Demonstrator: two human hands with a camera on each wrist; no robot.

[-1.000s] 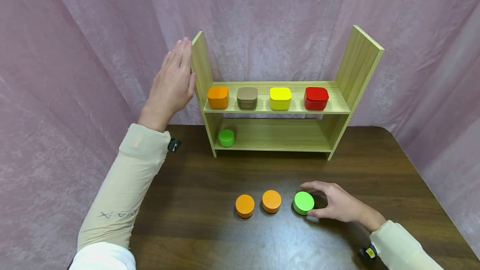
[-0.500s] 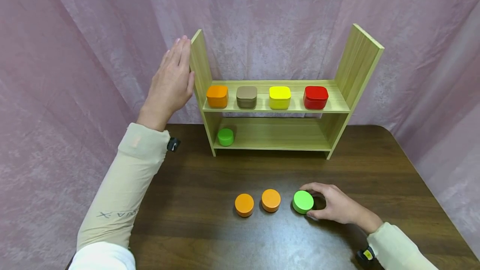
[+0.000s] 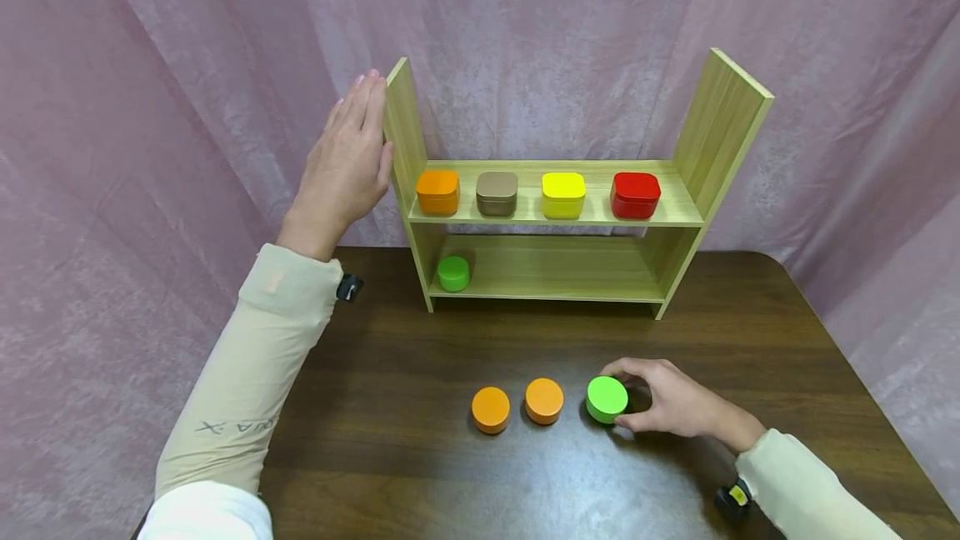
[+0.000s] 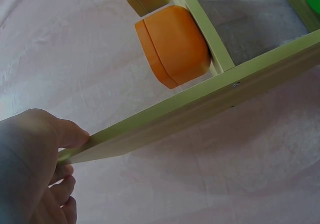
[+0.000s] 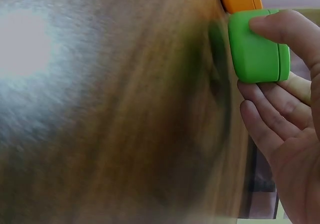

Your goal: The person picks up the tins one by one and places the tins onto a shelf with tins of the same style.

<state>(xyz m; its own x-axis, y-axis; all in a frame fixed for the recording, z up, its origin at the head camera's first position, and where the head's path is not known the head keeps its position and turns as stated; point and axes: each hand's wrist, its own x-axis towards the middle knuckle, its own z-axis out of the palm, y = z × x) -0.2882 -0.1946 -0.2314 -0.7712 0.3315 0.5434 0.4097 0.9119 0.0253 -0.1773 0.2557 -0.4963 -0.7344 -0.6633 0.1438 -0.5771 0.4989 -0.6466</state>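
My right hand (image 3: 671,400) pinches a light green round lidded container (image 3: 607,399) between thumb and fingers, close over the dark wooden table (image 3: 420,482). In the right wrist view the thumb lies on one side of the green container (image 5: 257,48), the fingers on the opposite side, and a shadow falls beneath it. My left hand (image 3: 341,161) is at the left side panel of a pale wooden two-tier shelf (image 3: 555,265). From the left wrist, the thumb shows on one face of the panel (image 4: 165,111) and the fingers behind the other, gripping its edge.
Two orange round containers (image 3: 543,401) stand left of the right hand. On the upper tier sit orange (image 3: 438,192), grey-brown (image 3: 497,194), yellow (image 3: 563,195) and red (image 3: 635,196) squarish boxes. A green round container (image 3: 453,273) sits at the lower tier's left end. Pink curtains (image 3: 540,40) hang behind.
The right hand has closed in on the light green container and raised it slightly from the table. The left hand stays at the shelf panel.
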